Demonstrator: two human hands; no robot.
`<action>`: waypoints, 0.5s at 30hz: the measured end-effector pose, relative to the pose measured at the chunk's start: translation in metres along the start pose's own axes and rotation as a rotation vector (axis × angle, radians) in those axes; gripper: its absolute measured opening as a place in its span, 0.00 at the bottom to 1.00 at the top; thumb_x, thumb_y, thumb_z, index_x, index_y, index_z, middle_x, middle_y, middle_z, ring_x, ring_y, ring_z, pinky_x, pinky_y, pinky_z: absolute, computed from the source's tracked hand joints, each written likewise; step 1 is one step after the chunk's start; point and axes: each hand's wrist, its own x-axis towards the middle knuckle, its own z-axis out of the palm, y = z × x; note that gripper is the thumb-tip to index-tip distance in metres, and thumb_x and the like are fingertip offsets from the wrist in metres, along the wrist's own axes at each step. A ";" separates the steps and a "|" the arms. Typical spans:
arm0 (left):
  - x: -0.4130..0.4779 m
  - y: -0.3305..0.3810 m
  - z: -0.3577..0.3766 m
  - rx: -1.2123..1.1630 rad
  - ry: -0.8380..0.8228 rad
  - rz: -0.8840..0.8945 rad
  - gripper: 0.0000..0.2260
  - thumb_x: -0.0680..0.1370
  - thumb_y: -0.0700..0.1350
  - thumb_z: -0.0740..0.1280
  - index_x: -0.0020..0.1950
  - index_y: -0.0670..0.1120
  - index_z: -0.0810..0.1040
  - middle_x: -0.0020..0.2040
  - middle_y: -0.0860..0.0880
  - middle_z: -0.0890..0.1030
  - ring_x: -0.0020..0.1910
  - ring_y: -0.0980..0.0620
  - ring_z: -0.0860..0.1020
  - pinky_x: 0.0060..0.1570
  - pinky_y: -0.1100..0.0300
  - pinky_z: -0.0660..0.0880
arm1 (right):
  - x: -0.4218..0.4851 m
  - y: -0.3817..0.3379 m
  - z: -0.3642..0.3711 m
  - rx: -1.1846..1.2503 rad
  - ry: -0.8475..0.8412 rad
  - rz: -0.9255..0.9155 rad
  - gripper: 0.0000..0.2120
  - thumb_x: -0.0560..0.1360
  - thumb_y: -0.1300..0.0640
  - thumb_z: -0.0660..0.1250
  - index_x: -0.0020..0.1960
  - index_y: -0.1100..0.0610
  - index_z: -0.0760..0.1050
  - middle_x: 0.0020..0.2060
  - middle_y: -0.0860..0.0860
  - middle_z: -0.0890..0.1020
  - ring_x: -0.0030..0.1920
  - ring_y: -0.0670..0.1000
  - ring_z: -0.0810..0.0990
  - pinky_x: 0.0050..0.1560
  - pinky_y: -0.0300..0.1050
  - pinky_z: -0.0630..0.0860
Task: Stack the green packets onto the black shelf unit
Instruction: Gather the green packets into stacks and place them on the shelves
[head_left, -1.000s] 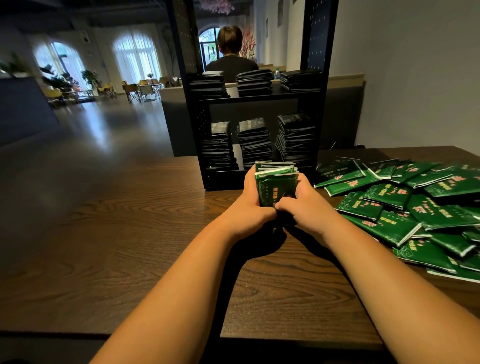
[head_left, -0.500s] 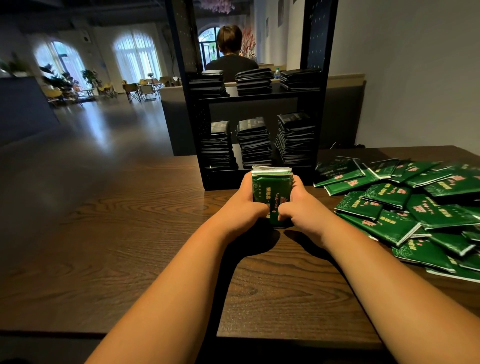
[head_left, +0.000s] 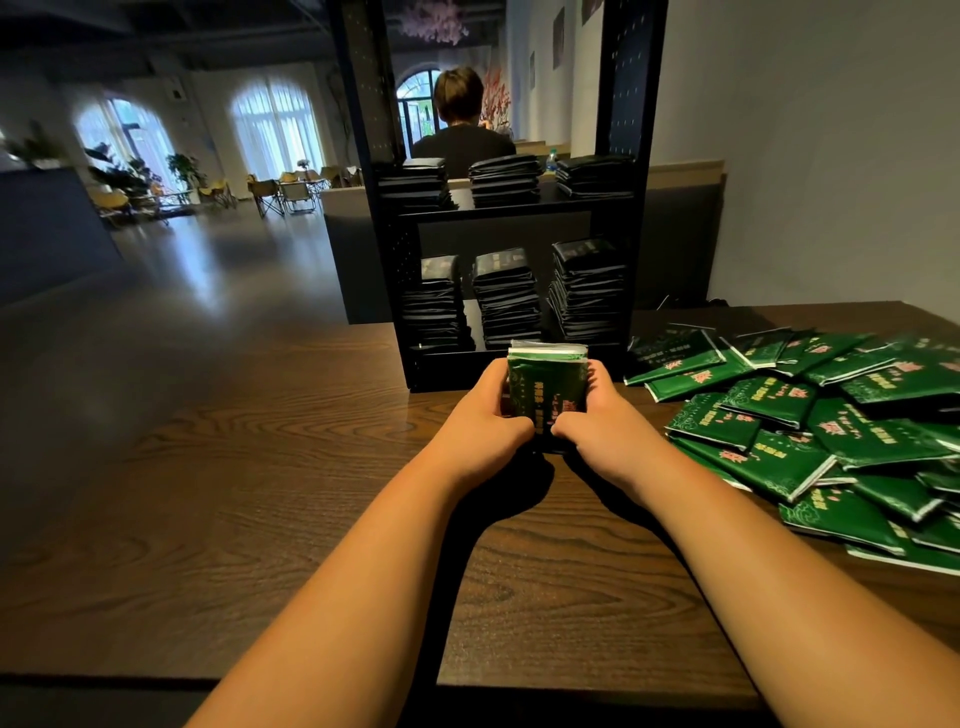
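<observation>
**While clamped between both hands: bundle of green packets (head_left: 546, 387) on end before black shelf unit (head_left: 631, 130)**

Noted bundle upright, white-edged ends uppermost, printed green face toward camera. Gripped from both sides: left hand (head_left: 485, 415) curled round left edge, right hand (head_left: 605, 421) curled round right edge, with thumbs laid across near face low down and almost meeting. Lower end down at bench (head_left: 260, 493). Actual contact lost in shadow under hands, so cannot tell.

Located just in front of open face of shelf unit, roughly in line with middle of bottom shelf, not yet inside. Unit standing on far part of bench.

Counted three stacks (head_left: 506, 301) on bottom shelf, side by side, with right one tallest. Counted three shorter stacks (head_left: 504, 179) on shelf above. All in shade and reading dark, so colour not legible.

On bench, right of hands: loose pile of green packets (head_left: 831, 431), lying flat, overlapping at mixed angles, running out past right edge of view. Near right forearm, not touching.

Seen through frame of unit: person (head_left: 462, 135) seated, back to camera. Grey wall (head_left: 831, 156) at right. Arched windows (head_left: 275, 130) and chairs (head_left: 280, 192) far off at left.
</observation>
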 end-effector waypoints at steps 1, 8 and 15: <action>0.000 -0.001 0.000 0.011 0.009 -0.008 0.30 0.76 0.33 0.68 0.74 0.57 0.73 0.61 0.52 0.84 0.59 0.53 0.85 0.62 0.48 0.82 | 0.001 0.001 0.000 0.003 -0.007 0.011 0.26 0.79 0.65 0.68 0.69 0.44 0.66 0.55 0.49 0.82 0.55 0.49 0.81 0.49 0.45 0.75; 0.000 -0.001 -0.001 0.051 0.053 -0.030 0.26 0.77 0.36 0.69 0.72 0.55 0.72 0.61 0.53 0.83 0.58 0.55 0.83 0.63 0.48 0.82 | 0.002 0.002 0.001 -0.038 0.009 0.002 0.26 0.79 0.60 0.70 0.70 0.40 0.66 0.55 0.45 0.83 0.54 0.45 0.81 0.47 0.43 0.74; -0.005 0.001 0.000 -0.011 0.107 -0.065 0.22 0.77 0.46 0.73 0.70 0.56 0.76 0.62 0.57 0.84 0.60 0.60 0.82 0.62 0.56 0.79 | 0.000 0.008 0.005 0.035 0.079 0.001 0.22 0.76 0.50 0.77 0.65 0.45 0.72 0.58 0.44 0.84 0.57 0.45 0.84 0.57 0.50 0.81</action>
